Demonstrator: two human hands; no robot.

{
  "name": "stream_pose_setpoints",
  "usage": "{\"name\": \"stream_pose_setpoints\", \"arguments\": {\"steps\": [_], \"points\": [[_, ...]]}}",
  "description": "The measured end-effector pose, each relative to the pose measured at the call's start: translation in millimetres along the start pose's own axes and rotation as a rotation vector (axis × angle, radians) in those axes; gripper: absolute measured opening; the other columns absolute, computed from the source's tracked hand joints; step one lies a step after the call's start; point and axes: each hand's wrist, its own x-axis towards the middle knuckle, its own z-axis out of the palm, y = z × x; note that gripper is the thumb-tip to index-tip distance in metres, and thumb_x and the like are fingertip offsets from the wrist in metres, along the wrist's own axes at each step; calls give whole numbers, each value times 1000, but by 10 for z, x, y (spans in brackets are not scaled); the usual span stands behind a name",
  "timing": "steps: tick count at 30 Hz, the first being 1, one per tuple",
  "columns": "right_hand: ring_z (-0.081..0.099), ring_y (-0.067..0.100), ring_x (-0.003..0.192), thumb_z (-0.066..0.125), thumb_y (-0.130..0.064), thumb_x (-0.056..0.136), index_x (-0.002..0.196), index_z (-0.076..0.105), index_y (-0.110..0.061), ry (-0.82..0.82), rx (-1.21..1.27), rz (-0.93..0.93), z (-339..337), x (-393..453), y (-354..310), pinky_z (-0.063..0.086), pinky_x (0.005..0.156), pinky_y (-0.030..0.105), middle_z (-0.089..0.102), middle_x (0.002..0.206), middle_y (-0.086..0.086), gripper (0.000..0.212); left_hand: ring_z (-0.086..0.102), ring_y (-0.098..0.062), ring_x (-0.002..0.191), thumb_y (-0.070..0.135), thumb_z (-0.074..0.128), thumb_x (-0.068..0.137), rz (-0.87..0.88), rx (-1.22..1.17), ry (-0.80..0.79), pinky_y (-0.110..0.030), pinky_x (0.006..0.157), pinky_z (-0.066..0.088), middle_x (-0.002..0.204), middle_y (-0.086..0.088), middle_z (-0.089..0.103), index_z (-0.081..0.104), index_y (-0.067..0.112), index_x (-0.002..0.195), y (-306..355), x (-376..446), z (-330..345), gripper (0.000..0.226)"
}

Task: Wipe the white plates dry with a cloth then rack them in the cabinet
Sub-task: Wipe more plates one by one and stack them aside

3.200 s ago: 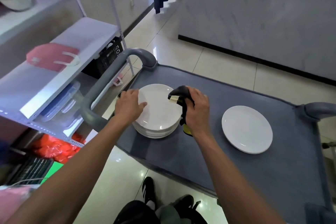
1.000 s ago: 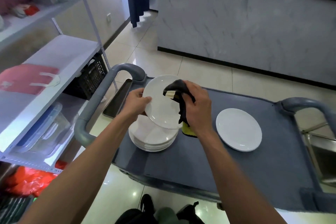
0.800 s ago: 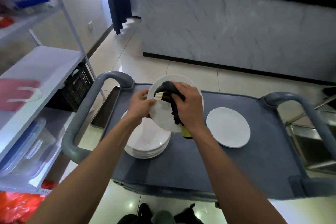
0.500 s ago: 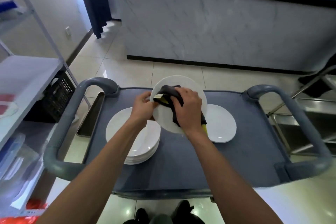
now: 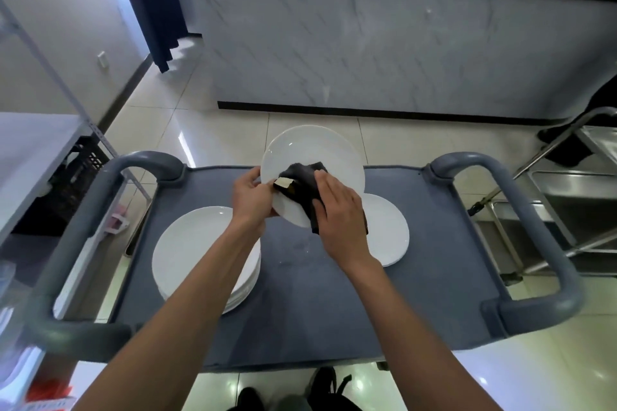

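A white plate (image 5: 314, 152) is held tilted above the grey cart (image 5: 300, 280). My left hand (image 5: 250, 195) pinches its left rim. My right hand (image 5: 337, 210) presses a dark cloth (image 5: 300, 178) with a pale tag against the plate's face. A stack of white plates (image 5: 190, 250) lies on the cart's left side, partly under my left forearm. A single white plate (image 5: 389, 233) lies on the right, partly hidden by my right hand.
The cart has grey handles on the left (image 5: 80, 233) and right (image 5: 541, 230). A metal shelf unit (image 5: 30, 150) stands at the left, a steel rack (image 5: 567, 197) at the right. A marble-fronted counter (image 5: 400, 33) runs across the back.
The top plate came off the stack in my left hand and was raised and tilted. My right hand brought the cloth onto its face. The view has swung to face the cart squarely.
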Motion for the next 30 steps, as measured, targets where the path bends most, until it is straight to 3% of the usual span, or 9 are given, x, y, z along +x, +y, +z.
{"name": "stream_pose_setpoints", "arguments": {"steps": [6, 10, 14, 18, 24, 30], "points": [[47, 24, 136, 40, -19, 101, 149, 46, -10, 95, -19, 27, -56, 286, 346, 33, 113, 39, 52, 149, 8, 49, 68, -21, 83, -1, 57, 96, 20, -40, 44, -41, 59, 62, 96, 0, 70, 65, 22, 112, 68, 39, 165, 29], [48, 25, 136, 37, -20, 100, 147, 49, -11, 100, -1, 64, -72, 481, 573, 34, 110, 38, 53, 148, 7, 49, 68, -28, 94, -1, 56, 96, -2, -23, 50, -42, 60, 61, 105, -4, 69, 65, 21, 116, 47, 62, 170, 32], [49, 28, 133, 45, -15, 100, 146, 51, -12, 90, 22, 30, -77, 616, 705, 37, 111, 42, 54, 147, 9, 46, 66, -25, 95, 1, 57, 97, 2, -10, 69, -39, 60, 61, 110, -3, 67, 63, 19, 127, 17, 46, 201, 35], [49, 30, 130, 44, -16, 101, 147, 50, -11, 84, 108, 60, -44, 576, 742, 39, 110, 46, 55, 146, 8, 46, 67, -20, 89, 2, 57, 97, 40, -29, 143, -37, 62, 61, 100, 3, 68, 64, 23, 117, -3, 13, 274, 30], [51, 28, 129, 37, -26, 104, 147, 50, -13, 94, 188, 102, 33, 311, 544, 41, 107, 43, 55, 146, 6, 47, 67, -18, 90, 3, 57, 98, 64, -53, 241, -38, 67, 63, 100, 4, 69, 66, 19, 121, -123, -36, 357, 30], [47, 25, 130, 41, -26, 104, 150, 46, -13, 97, 241, 140, 137, 112, 174, 40, 107, 40, 51, 148, 4, 47, 67, -21, 88, 3, 61, 96, 77, -103, 275, -34, 62, 61, 94, -1, 73, 71, 17, 108, -129, 5, 423, 21]]}}
